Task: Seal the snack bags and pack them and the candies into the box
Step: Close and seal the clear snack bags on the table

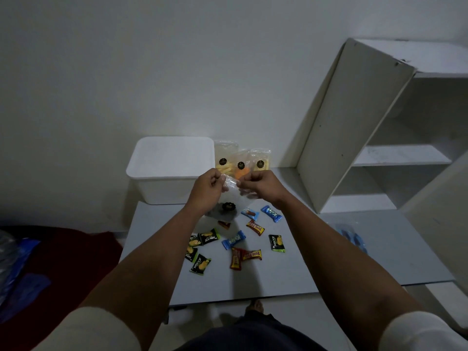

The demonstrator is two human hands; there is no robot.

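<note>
- Head view: dim room, plain white wall (126,72) behind, flat grey board (354,262) used as the work surface.
- White lidded box (171,168) sits at the far left edge of the board, against the wall, lid on.
- Three clear snack bags (241,158) with dark round stickers lean on the wall just right of the box; contents yellow and orange.
- Left hand (207,188) and right hand (258,183) are both raised above the board, each pinching the top edge of a fourth clear bag (229,201) between fingers and thumb; the bag hangs down between them, dark sticker facing the camera.
- Wrapped candies (233,243) scattered loose on the board below the hands: green, blue and red-and-yellow wrappers, some touching, most apart.
- White shelf unit (379,148) stands at right, tilted in the wide-angle view, shelves bare.
- Blue plastic item (352,236) lies on the board's right side; cannot tell what it is.
- Dark red cloth (76,254) and blue plastic (17,262) on the floor at left.
- Person's foot (255,306) shows below the board's near edge.
</note>
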